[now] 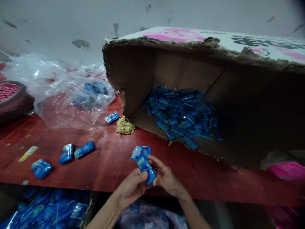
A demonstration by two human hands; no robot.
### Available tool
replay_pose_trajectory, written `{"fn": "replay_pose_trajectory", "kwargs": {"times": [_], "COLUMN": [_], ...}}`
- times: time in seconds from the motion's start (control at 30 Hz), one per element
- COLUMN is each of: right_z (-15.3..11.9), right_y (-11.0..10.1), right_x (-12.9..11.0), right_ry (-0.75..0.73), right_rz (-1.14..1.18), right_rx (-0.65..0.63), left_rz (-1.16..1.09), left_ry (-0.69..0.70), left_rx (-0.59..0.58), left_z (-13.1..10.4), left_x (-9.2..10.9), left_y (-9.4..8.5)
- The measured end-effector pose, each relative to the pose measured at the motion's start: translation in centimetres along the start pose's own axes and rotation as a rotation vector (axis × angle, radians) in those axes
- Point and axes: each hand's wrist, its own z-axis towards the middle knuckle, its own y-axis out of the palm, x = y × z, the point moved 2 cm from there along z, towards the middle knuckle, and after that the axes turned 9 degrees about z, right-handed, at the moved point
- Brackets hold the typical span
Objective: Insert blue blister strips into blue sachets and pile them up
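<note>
A small glossy blue packet [148,170] is held between my two hands over the front part of the red table. My left hand [132,187] grips its lower left side, the thumb lying on top. On the right side, the fingers of my right hand [166,178] are closed around the packet's edge. Just beyond it lies a flat blue and white wrapper [142,152] on the table. To the left, a blue packet [66,153], a second one [84,149] and a third one [41,168] lie apart from my hands.
A torn cardboard box [140,92] on its side holds a heap of blue packets [178,111]. Left of it are a clear plastic bag [69,108], a crumpled yellowish lump [125,126] and a bowl [17,106] of pink pieces. Blue wrappers [47,210] lie below the table edge.
</note>
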Motion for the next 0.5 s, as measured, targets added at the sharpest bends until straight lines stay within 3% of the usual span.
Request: {"fn": "replay_pose_trajectory", "kwargs": {"times": [0.17, 0.27, 0.37, 0.43, 0.5], "right_z": [-0.3, -0.1, 0.5, 1.2, 2.0], "right_y": [0.3, 0.3, 0.6, 0.5, 0.3], "right_x": [0.8, 0.9, 0.4, -0.1, -0.5], "right_ry": [-0.064, -0.135, -0.191, -0.209, -0.201], "right_rz": [-0.242, -0.474, -0.76, -0.966, -1.148], "right_rx": [0.084, 0.164, 0.148, 0.167, 0.223], "left_rz": [-0.039, -0.064, -0.149, -0.247, -0.305], "left_ry": [0.054, 0.078, 0.232, 0.429, 0.539], "left_rx": [0.136, 0.229, 0.387, 0.539, 0.683], "left_z": [-0.1, -0.1, -1.3, -2.9, -4.5], "left_x": [-1.2, -0.5, 2.8, 5.9, 8.1], "left_y": [0.7, 0.6, -0.9, -2.7, -4.5]}}
